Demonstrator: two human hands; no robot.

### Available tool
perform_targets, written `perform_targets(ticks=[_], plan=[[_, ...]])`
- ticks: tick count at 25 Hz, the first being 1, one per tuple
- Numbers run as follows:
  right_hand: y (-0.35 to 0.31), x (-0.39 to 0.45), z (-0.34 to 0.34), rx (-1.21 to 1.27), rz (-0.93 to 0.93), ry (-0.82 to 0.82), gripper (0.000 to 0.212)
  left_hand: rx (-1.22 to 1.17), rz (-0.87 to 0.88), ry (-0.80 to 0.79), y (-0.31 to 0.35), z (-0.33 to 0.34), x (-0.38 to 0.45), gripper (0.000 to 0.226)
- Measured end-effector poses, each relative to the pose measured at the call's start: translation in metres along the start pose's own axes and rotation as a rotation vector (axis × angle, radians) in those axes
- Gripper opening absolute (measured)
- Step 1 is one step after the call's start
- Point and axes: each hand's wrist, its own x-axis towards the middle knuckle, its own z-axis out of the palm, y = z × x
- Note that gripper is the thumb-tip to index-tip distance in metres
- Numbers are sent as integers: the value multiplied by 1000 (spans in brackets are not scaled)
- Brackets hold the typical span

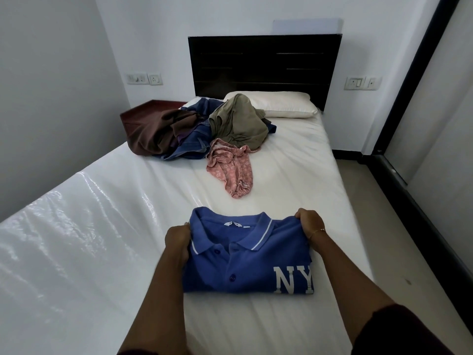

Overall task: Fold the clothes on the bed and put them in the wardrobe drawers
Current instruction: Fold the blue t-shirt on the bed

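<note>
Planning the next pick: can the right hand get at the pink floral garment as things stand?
Probably not yet. The right hand grips the blue polo shirt, as does the left hand. The pink floral garment lies uncovered further up the bed, nothing between; it likely needs a release and a forward lean.

The blue polo shirt (245, 262) lies folded flat on the bed (294, 190) in front of me — collar up, buttons closed, white "NY" at its right edge. Farther up lies a crumpled pink patterned garment (230, 170). Beyond it, near the pillow, a heap — brown cloth (156, 134), denim (194, 144), an olive piece (238, 124) — all unfolded.
</note>
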Motion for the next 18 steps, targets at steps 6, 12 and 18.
perform_targets(ticks=[6,12,18], plan=[[-8,-9,3,-332,-2,135,60,339,148,61,1,-1,14,53],[-8,-19,15,-244,-332,196,16,125,215,101,5,3,8,26],[11,-8,22,-183,-283,264,13,137,205,88,-4,6,15,27]])
